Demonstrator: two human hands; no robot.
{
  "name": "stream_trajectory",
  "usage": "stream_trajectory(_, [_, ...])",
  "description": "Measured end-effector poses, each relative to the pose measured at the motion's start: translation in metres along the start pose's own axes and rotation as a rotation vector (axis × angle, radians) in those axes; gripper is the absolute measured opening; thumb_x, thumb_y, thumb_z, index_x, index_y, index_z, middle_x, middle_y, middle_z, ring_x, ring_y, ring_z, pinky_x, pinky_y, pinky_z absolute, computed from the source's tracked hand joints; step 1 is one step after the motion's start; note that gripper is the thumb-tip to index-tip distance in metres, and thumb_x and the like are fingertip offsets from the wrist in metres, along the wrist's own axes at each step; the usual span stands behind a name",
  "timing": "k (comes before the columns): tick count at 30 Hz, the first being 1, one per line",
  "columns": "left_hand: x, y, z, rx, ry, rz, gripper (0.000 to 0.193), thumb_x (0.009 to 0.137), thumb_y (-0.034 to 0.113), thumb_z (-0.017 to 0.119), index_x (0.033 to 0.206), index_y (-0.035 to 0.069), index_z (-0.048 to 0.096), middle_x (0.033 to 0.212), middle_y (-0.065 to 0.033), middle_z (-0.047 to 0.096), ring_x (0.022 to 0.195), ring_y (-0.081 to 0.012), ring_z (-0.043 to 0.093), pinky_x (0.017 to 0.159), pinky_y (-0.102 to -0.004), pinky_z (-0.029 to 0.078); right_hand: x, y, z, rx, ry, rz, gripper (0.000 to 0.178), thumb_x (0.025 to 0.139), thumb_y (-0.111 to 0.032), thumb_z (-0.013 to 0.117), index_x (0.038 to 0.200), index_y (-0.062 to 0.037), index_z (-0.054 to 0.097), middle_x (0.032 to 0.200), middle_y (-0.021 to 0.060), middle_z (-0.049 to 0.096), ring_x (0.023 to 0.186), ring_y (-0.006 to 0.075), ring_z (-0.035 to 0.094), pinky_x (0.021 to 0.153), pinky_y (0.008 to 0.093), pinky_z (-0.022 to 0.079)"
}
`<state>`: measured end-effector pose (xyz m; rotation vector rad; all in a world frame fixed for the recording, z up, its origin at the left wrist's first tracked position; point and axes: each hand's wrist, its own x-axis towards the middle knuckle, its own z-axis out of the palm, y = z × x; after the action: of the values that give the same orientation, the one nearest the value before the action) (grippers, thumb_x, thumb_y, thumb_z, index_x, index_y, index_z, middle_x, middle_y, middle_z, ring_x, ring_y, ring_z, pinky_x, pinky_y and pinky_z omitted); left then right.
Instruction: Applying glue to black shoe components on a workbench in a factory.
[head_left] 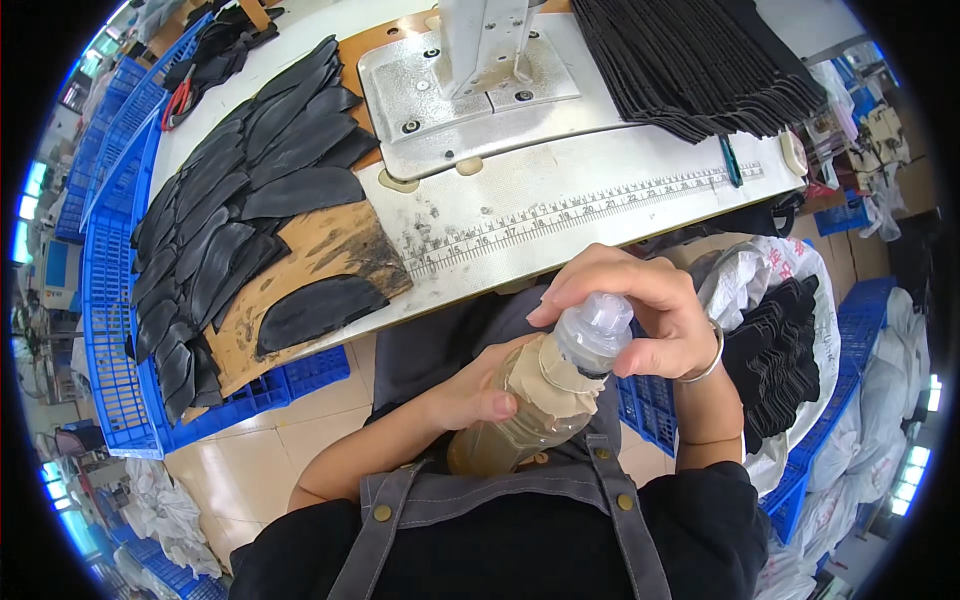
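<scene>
Held tilted in front of my apron is a clear bottle (510, 440) of yellowish-brown liquid, its neck wrapped in beige tape. My left hand (475, 390) is closed around the bottle just below the wrapping, thumb on the near side. On top sits a translucent plastic cap (594, 330) with a domed tip. The fingers and thumb of my right hand (640, 305) curve round this cap, gripping its sides. A metal bangle circles my right wrist. The far side of the bottle and some left fingers are hidden.
A sewing machine (470, 90) stands on the white table (560, 215), which has a printed ruler edge. Black curved pieces (240, 180) overlap on a brown board (350, 240) at left. Black strips (690, 60) are stacked far right. Blue crates (120, 310) and a white sack (828, 340) flank me.
</scene>
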<state>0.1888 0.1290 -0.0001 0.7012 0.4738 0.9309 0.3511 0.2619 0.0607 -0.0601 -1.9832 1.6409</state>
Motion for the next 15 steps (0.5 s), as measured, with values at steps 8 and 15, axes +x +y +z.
stream_trajectory(8, [0.001,-0.005,0.000,-0.040,0.011,-0.044,0.100,0.063,0.063,0.070,0.129,-0.004,0.033,0.121,-0.0121,0.049,0.111,-0.0188,0.049,0.094,-0.0335,0.040,-0.009,0.004,-0.003,0.053,-0.006,0.069,0.058,0.066,-0.040,0.076,0.104,0.0017,0.061,0.097,0.0195,0.064,0.093,0.0306,0.061,0.083,0.0392,0.047])
stream_trajectory(15, [0.000,-0.008,0.000,-0.049,0.021,-0.056,0.099,0.063,0.062,0.070,0.128,-0.003,0.035,0.119,-0.0117,0.050,0.109,-0.0179,0.050,0.093,-0.0322,0.041,-0.016,0.010,0.003,0.151,0.036,0.080,0.058,0.066,-0.038,0.077,0.105,0.0017,0.060,0.098,0.0193,0.064,0.094,0.0311,0.062,0.085,0.0397,0.046])
